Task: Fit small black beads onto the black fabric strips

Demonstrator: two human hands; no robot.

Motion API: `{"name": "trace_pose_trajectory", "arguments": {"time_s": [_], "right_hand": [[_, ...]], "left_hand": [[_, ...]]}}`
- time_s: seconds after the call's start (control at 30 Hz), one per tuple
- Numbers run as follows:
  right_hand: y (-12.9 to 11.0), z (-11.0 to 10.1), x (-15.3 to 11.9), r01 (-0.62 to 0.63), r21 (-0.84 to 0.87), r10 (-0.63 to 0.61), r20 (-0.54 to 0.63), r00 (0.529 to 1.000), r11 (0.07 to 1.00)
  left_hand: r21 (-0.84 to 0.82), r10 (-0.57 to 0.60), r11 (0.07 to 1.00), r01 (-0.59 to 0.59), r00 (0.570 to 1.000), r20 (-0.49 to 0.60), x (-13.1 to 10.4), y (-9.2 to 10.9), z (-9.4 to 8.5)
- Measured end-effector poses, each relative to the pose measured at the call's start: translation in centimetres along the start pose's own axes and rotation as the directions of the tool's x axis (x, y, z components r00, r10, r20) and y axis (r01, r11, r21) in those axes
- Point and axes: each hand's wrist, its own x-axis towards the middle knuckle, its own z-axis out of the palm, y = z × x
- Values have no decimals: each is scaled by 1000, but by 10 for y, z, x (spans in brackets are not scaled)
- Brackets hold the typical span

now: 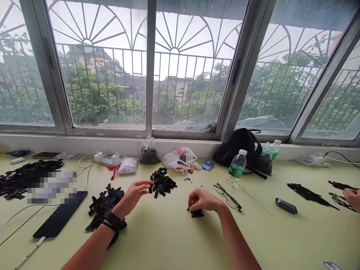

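My left hand (137, 193), with a black watch (112, 221) on its wrist, reaches to the left edge of a loose pile of short black fabric strips (163, 182). Its thumb and index finger close on the end of one strip. Lower right, my right hand (204, 199) is curled with fingertips pinched down at a small heap of black rings (197, 214); a ring seems to be between them, though the fingers partly hide it. Another pile of black strips (105, 204) lies under and beside my left forearm.
Glasses (229, 197) and a water bottle (237, 168) stand right of my right hand. A black phone-like slab (62, 215) with a cable lies left. Plastic bags (180, 159) and a black bag (239, 150) line the windowsill. At far right is another person's hand (353, 198) by black strips (312, 195).
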Motion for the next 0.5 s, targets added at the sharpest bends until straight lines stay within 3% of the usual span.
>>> {"name": "trace_pose_trajectory", "arguments": {"time_s": [0.2,0.5], "right_hand": [[5,0,-1,-53,4,53,30,998,999],[8,2,1,-51,-29,52,22,998,998]], "left_hand": [[-54,6,999,-5,1000,2,6,-12,-4],[-47,-40,998,42,998,53,1,-8,0]]}}
